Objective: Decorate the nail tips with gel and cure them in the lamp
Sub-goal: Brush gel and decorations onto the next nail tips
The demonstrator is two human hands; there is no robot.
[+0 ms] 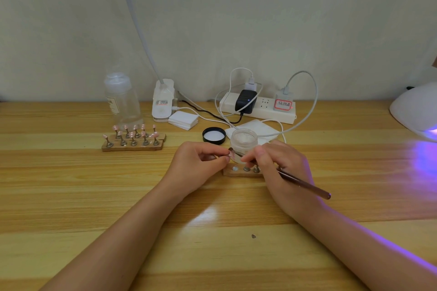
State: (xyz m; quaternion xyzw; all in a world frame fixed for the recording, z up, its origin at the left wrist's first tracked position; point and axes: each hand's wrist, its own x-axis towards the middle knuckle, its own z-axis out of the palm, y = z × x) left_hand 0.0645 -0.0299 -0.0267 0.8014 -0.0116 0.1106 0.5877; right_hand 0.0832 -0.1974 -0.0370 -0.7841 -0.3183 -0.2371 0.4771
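A small pink nail tip (232,154) is pinched by the curled left hand (198,166), while a slim brown brush (302,183) is gripped in the curled right hand (279,165)

I see pale pink nail tips (132,130) on brown wooden holders (132,146), a black jar lid (214,135) with white lining, and violet glow under the white curing lamp (416,111).

A single head-worn, wide-angle camera looks forward and down over the pale striped wooden bench (94,196) toward its far edge, where a plain off-white wall (236,19) rises. It sits close above the near edge: both forearms enter from the bottom of the view, and the hands meet near the bench's middle. Straight lines bow outward at the borders.
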